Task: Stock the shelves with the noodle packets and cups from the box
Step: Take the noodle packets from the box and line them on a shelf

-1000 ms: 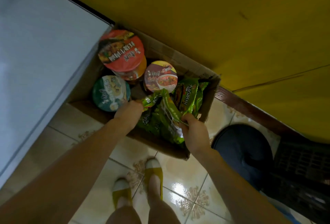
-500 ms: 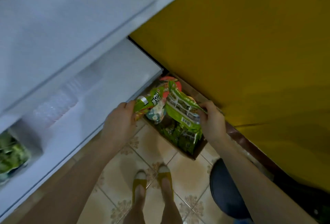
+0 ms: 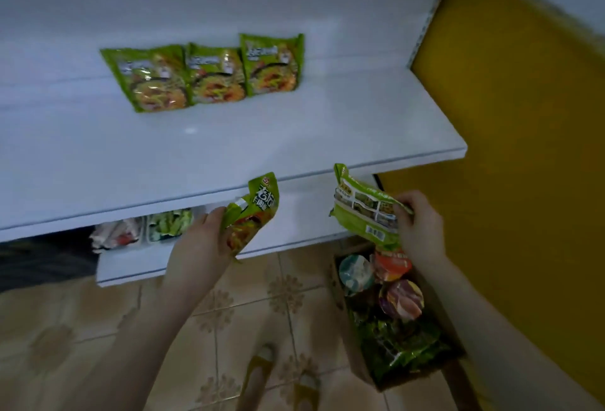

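Left hand: your fingers curl round a green packet, at 7 o'clock, under the shelf edge.
Right hand: you pinch a second packet, at 4 o'clock.
Box: on the floor at 5 o'clock; it holds cups and, seemingly, more packets.
Shelf: three stocked packets, at 11 o'clock.

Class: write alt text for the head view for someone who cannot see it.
The left hand grips a green noodle packet and the right hand a second packet before a white shelf bearing three more packets; a cardboard box of noodle cups sits below.
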{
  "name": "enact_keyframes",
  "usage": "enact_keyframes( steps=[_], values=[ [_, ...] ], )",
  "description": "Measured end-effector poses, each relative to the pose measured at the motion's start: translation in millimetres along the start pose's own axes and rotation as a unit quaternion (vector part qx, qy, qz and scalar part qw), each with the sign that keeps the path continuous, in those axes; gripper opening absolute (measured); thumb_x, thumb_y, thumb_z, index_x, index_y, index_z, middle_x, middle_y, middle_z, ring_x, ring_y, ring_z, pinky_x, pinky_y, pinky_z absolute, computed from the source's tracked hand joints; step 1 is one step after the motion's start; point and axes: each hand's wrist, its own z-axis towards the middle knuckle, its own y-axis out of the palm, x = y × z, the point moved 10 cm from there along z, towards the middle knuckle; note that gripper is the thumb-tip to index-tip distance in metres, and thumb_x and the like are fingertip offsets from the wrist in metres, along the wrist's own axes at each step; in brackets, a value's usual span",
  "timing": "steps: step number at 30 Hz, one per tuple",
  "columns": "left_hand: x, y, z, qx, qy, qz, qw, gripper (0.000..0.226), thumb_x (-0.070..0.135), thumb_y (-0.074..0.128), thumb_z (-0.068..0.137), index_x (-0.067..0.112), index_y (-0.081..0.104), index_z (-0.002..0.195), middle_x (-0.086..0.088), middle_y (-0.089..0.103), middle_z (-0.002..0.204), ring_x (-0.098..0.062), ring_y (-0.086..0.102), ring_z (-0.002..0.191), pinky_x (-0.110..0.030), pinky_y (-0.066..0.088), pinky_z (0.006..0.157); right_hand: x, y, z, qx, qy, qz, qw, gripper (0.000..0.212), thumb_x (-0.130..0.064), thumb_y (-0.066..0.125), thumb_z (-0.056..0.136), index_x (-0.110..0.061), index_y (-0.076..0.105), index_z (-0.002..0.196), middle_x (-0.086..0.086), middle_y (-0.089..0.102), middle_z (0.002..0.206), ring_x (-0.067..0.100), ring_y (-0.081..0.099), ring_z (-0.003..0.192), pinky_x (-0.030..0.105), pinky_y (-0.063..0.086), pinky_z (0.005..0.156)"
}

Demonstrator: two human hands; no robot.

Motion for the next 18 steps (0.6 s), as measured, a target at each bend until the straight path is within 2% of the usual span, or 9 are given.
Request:
enact_keyframes(
  steps=[2,5,7,10,12,15,18],
  values=[
    [-29,-28,-13,0.038,-0.046,-0.015,0.998,0.036,0.003,0.053,0.086,-0.003,0.051,0.122,-0.029,0.057,0.104,-0.045,0.056,0.089,-0.041,0.039,0.062,-31,21,10,-0.014,-0.026,0.011,1.0,0.014,-0.005,0.051,0.092,0.003,0.057,0.102,0.015,0.061,0.094,0.03,0.058,0.088,0.028,0.035,0.065],
    [-74,-61,-33,0.079,-0.102,-0.031,0.991,0.032,0.003,0.053,0.085,-0.004,0.053,0.117,-0.027,0.058,0.104,-0.044,0.056,0.091,-0.039,0.039,0.063,-76,60,21,-0.043,-0.047,0.044,0.997,0.015,-0.005,0.052,0.091,0.003,0.058,0.101,0.018,0.063,0.098,0.03,0.059,0.09,0.03,0.039,0.069],
    [-101,-79,-45,0.104,-0.132,-0.039,0.985,0.036,0.001,0.054,0.084,-0.001,0.053,0.121,-0.025,0.058,0.109,-0.043,0.056,0.094,-0.04,0.042,0.067,-108,88,27,-0.061,-0.061,0.055,0.995,0.016,-0.007,0.052,0.092,0.004,0.058,0.101,0.017,0.062,0.096,0.025,0.056,0.086,0.026,0.034,0.065],
    [-140,-104,-54,0.138,-0.182,-0.055,0.972,0.037,0.002,0.052,0.088,-0.002,0.05,0.125,-0.027,0.056,0.114,-0.042,0.054,0.1,-0.037,0.038,0.068,-158,128,34,-0.073,-0.093,0.063,0.991,0.016,-0.007,0.053,0.091,0.006,0.058,0.099,0.011,0.056,0.086,0.02,0.049,0.08,0.023,0.025,0.06],
    [-164,-115,-49,0.149,-0.192,-0.069,0.968,0.035,0.004,0.051,0.09,-0.004,0.05,0.124,-0.026,0.056,0.117,-0.04,0.053,0.105,-0.039,0.041,0.074,-184,151,36,-0.074,-0.11,0.059,0.989,0.014,-0.005,0.054,0.09,0.007,0.059,0.097,0.006,0.053,0.083,0.019,0.048,0.079,0.022,0.024,0.059],
    [-199,-121,-23,0.137,-0.186,-0.079,0.97,0.033,0.005,0.048,0.092,-0.001,0.05,0.125,-0.025,0.057,0.115,-0.039,0.053,0.103,-0.037,0.04,0.072,-206,183,42,-0.082,-0.12,0.069,0.987,0.012,-0.004,0.054,0.089,0.006,0.059,0.094,0.005,0.052,0.081,0.019,0.048,0.077,0.022,0.027,0.062],
    [-222,-124,17,0.119,-0.18,-0.087,0.972,0.035,0.005,0.043,0.095,0.001,0.047,0.129,-0.024,0.056,0.119,-0.038,0.052,0.109,-0.037,0.041,0.08,-215,200,49,-0.077,-0.119,0.076,0.987,0.012,-0.004,0.054,0.089,0.004,0.059,0.096,0.004,0.053,0.081,0.019,0.049,0.076,0.022,0.029,0.062]
  ],
)
